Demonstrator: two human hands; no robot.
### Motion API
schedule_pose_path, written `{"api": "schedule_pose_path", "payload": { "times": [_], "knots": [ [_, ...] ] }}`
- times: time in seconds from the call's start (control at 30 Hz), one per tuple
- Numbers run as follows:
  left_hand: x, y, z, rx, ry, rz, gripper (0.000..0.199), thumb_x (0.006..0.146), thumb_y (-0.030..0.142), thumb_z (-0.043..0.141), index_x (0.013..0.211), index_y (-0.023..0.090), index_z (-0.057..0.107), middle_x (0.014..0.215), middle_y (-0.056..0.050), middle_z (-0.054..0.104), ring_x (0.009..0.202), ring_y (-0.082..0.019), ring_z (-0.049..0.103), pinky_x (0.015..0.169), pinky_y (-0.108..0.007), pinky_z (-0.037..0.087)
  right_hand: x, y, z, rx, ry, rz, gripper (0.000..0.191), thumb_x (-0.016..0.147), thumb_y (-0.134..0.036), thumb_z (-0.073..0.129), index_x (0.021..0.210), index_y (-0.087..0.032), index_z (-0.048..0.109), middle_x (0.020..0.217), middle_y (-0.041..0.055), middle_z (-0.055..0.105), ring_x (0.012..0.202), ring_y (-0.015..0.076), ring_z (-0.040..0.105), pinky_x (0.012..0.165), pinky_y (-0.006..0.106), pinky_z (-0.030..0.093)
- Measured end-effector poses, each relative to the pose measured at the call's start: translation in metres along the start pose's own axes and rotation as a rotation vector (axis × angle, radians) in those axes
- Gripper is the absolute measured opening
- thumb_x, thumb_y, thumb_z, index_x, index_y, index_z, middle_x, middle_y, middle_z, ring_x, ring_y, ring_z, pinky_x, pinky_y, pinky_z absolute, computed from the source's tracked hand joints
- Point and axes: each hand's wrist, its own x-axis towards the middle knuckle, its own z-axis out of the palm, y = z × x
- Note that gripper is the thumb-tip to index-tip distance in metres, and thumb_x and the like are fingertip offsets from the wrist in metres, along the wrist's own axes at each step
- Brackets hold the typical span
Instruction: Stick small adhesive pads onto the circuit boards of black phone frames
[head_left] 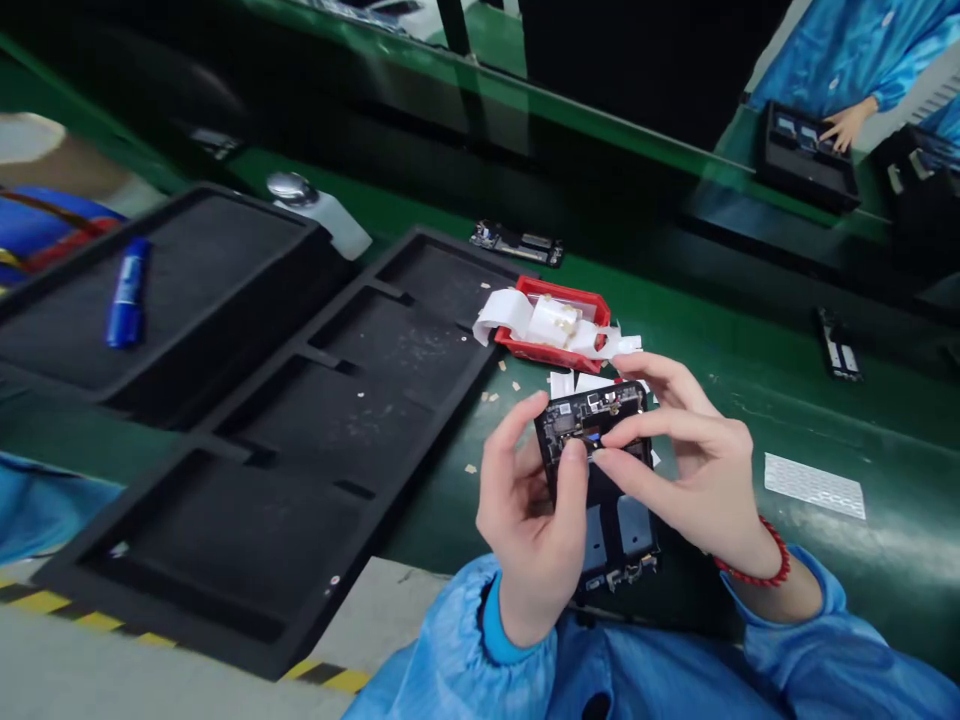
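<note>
An opened phone body, with circuit boards showing at its top and bottom ends, is held up above the green bench. My left hand grips it along the left side, its thumb pressing near the upper board. My right hand has thumb and forefinger pinched together over the same board, beside a small blue spot. Whether anything lies between those fingertips is too small to tell. Just beyond the phone, a red bin holds white strips and paper scraps.
A black foam tray with recesses lies to the left. Behind it, a blue marker rests on a black foam block. A white perforated sheet lies right. Circuit boards sit farther back; a co-worker's hand touches another tray.
</note>
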Motion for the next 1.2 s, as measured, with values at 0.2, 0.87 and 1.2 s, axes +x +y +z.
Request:
{"api": "schedule_pose_path", "payload": {
  "times": [0.2,0.87,1.2],
  "knots": [
    [-0.002,0.005,0.002,0.04,0.053,0.111,0.035,0.091,0.01,0.068,0.126,0.017,0.064,0.104,-0.002,0.078,0.082,-0.013,0.079,0.071,-0.016,0.063,-0.002,-0.005,0.004,0.029,0.048,0.021,0.012,0.083,-0.011,0.077,0.079,-0.023,0.076,0.128,0.0067,0.067,0.119,0.0246,0.066,0.105,0.044,0.056],
    [-0.004,0.015,0.01,0.058,0.138,0.215,0.038,0.091,0.01,0.069,0.128,0.019,0.065,0.103,-0.002,0.077,0.075,-0.014,0.078,0.067,-0.021,0.065,-0.01,-0.014,0.018,0.125,0.203,0.103,0.014,0.081,-0.011,0.078,0.075,-0.023,0.074,0.119,0.006,0.069,0.103,0.0236,0.071,0.096,0.046,0.061],
    [-0.006,0.013,0.01,-0.029,0.13,0.211,0.037,0.095,0.012,0.066,0.13,0.022,0.067,0.111,-0.001,0.077,0.084,-0.013,0.077,0.077,-0.02,0.066,-0.011,-0.015,0.019,0.131,0.214,0.075,0.014,0.082,-0.01,0.077,0.075,-0.022,0.073,0.118,0.0054,0.068,0.1,0.0213,0.071,0.091,0.042,0.062]
  ]
}}
